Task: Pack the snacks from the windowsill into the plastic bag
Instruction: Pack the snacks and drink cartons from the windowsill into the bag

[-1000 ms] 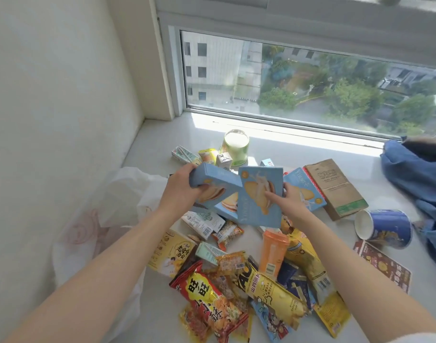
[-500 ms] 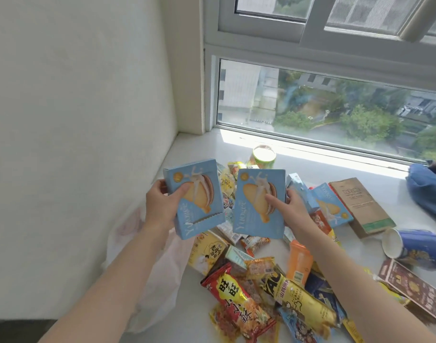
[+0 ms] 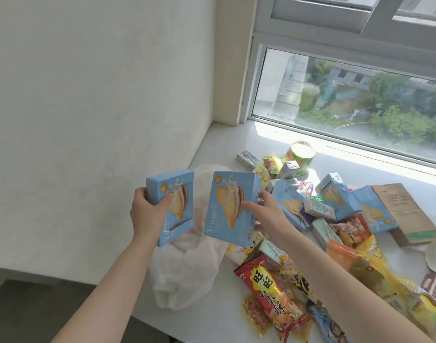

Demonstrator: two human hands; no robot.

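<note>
Where sun strikes, snacks (image 3: 268,290) seemingly crowd windowsill (image 3: 226,137)

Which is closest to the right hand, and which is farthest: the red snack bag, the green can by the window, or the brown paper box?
From the right hand, in the head view:
1. Red snack bag, just below the hand, toward the near edge of the sill.
2. Green can, up by the window.
3. Brown paper box, far off to the right.

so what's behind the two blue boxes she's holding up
The white plastic bag lies crumpled on the windowsill, showing between and below the left box and right box. Its opening and contents are hidden.
</note>
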